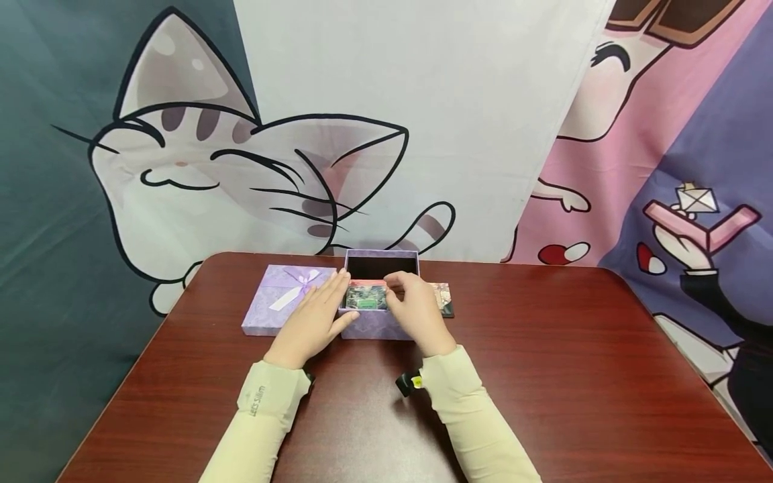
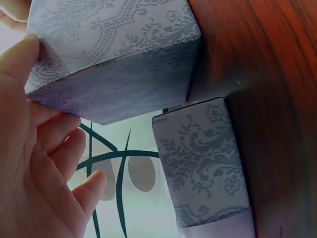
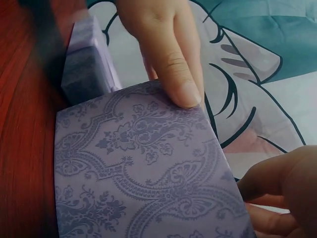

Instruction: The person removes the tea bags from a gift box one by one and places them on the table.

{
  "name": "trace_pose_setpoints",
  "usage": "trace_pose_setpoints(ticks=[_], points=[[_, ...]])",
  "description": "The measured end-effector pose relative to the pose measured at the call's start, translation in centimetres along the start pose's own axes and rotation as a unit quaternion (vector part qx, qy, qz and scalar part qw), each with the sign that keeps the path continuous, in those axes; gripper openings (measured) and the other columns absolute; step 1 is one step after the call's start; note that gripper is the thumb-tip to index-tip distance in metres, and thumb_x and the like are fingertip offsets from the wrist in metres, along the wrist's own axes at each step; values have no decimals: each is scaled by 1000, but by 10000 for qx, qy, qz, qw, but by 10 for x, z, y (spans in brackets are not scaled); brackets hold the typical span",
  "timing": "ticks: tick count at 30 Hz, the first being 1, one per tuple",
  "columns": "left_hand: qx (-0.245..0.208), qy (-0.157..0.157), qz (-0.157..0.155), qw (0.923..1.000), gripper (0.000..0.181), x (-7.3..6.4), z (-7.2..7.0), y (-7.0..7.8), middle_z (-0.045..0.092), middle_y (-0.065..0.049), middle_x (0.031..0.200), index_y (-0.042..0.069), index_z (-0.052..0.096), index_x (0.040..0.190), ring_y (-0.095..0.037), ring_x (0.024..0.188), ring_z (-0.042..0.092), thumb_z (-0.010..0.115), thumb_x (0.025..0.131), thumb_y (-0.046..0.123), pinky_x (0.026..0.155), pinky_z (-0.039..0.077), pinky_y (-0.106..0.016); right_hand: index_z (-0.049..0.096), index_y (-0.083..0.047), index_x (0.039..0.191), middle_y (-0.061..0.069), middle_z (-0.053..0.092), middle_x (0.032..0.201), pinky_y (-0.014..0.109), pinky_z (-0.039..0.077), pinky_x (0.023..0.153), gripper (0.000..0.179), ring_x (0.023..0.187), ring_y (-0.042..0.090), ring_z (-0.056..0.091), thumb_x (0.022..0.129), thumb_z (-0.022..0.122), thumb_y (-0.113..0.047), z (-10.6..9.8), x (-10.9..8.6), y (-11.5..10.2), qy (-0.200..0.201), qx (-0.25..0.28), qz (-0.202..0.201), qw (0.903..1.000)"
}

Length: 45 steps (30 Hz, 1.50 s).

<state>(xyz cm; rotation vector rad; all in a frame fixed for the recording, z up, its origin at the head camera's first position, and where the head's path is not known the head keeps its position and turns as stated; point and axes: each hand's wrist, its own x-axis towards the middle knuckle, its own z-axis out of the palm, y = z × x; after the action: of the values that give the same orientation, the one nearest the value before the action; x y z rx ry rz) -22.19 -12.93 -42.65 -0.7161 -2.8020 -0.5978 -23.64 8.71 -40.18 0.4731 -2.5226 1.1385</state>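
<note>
A purple patterned box (image 1: 377, 325) stands without its lid on the table. My left hand (image 1: 313, 316) holds its left front corner, thumb on the front wall and fingers along the left side. In the left wrist view the left thumb (image 2: 20, 59) overlaps the front face near the rim. Inside the box, near the front, lies a green picture card (image 1: 366, 296) with a red top edge. My right hand (image 1: 417, 310) reaches over the right side and pinches the card's right edge; its fingertips are partly hidden. The box's front wall (image 3: 143, 168) fills the right wrist view.
The matching purple lid (image 1: 284, 295) with a ribbon bow lies left of the box. Another picture card (image 1: 444, 299) lies right of the box, partly behind my right hand. The brown table (image 1: 580, 376) extends on both sides. Printed cloth (image 1: 423, 80) hangs behind.
</note>
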Motion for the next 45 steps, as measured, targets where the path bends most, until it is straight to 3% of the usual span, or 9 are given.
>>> trace_pose_setpoints(ticks=[6,11,12,15,17,19,29,36,45], points=[[-22,18,17,10000,76,-1,0,-1,28,-14,165,0,32,158,-32,151,29,57,102,45,119,25,-60,72,3,112,14,74,105,41,58,82,22,93,25,70,92,64,-1,2,8,-6,-613,-309,512,9963],[-27,8,20,10000,76,0,0,-1,28,-13,165,1,32,158,-32,151,29,56,102,46,119,25,-59,70,5,116,16,72,103,38,55,74,25,74,19,62,93,62,-1,8,20,-9,-1176,-750,939,9858],[-26,-2,22,10000,75,0,0,-2,28,-13,165,1,31,158,-32,151,29,56,103,46,119,25,-59,71,5,113,15,72,100,35,54,71,23,70,17,58,92,63,-1,10,23,-9,-1225,-870,953,9841],[-24,1,34,10000,75,0,0,-2,27,-13,165,1,31,158,-32,151,28,56,103,46,119,24,-59,66,2,83,6,58,71,30,42,56,5,56,14,40,87,64,1,13,28,-9,-1375,-1056,1042,9793],[-41,14,37,10000,75,0,-1,-2,28,-13,165,1,32,158,-31,151,28,56,103,45,119,25,-59,53,-6,66,0,43,60,28,34,49,23,53,12,32,85,64,2,14,30,-9,-1425,-1102,1147,9769],[-35,41,38,10000,75,0,-1,-2,28,-14,165,0,32,157,-31,152,27,56,103,45,119,24,-59,40,-12,60,-3,29,56,28,28,46,37,49,13,27,84,64,1,15,31,-10,-1507,-1114,1304,9736],[-28,-1,15,10000,75,0,-1,0,28,-14,165,1,31,158,-31,152,27,56,103,45,119,25,-59,43,-13,59,-1,37,54,29,33,46,38,49,16,37,85,66,0,17,32,-11,-1658,-1288,1622,9642],[-70,-48,-11,10000,75,-1,1,-1,27,-14,165,0,32,157,-31,152,26,56,103,45,119,25,-59,56,-7,75,3,55,68,30,39,52,16,58,18,47,83,65,4,19,28,-10,-1474,-1220,1519,9697],[-70,-26,4,10000,75,-1,0,-1,26,-13,165,1,30,158,-31,152,26,55,103,46,119,24,-59,63,-3,90,10,66,82,36,50,64,13,71,22,57,82,66,7,18,27,-9,-1092,-1137,1319,9787]])
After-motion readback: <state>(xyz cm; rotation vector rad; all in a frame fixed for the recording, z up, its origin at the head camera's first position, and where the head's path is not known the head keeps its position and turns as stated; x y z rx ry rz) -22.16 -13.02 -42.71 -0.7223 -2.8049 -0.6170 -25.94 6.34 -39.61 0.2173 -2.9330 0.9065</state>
